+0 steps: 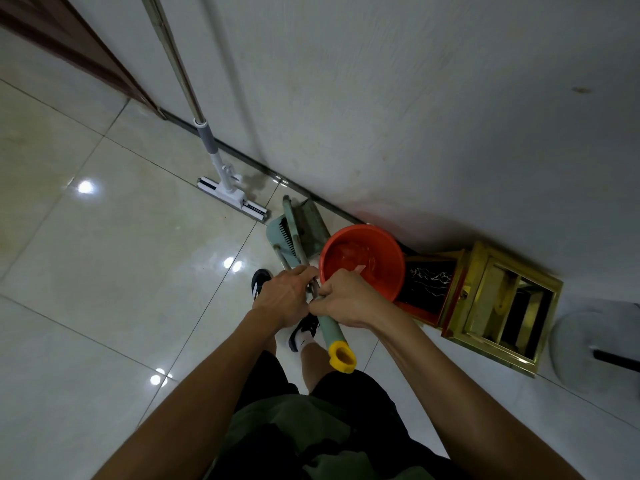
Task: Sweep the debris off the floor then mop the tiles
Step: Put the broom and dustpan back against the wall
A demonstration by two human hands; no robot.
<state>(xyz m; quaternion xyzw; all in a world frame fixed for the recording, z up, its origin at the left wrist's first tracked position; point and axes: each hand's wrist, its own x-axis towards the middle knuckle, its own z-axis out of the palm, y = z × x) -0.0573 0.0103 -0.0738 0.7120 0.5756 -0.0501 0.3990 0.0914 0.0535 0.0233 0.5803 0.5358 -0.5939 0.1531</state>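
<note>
Both hands grasp the broom and dustpan handles together: the left hand (284,296) curls round the thin metal poles, the right hand (349,299) round the green broom handle (329,329) just above its yellow cap (343,358). Below them the dustpan (304,225) stands on the tiled floor (104,254), touching an orange bucket (362,259). A mop (228,188) leans against the wall (381,98), near the dustpan.
</note>
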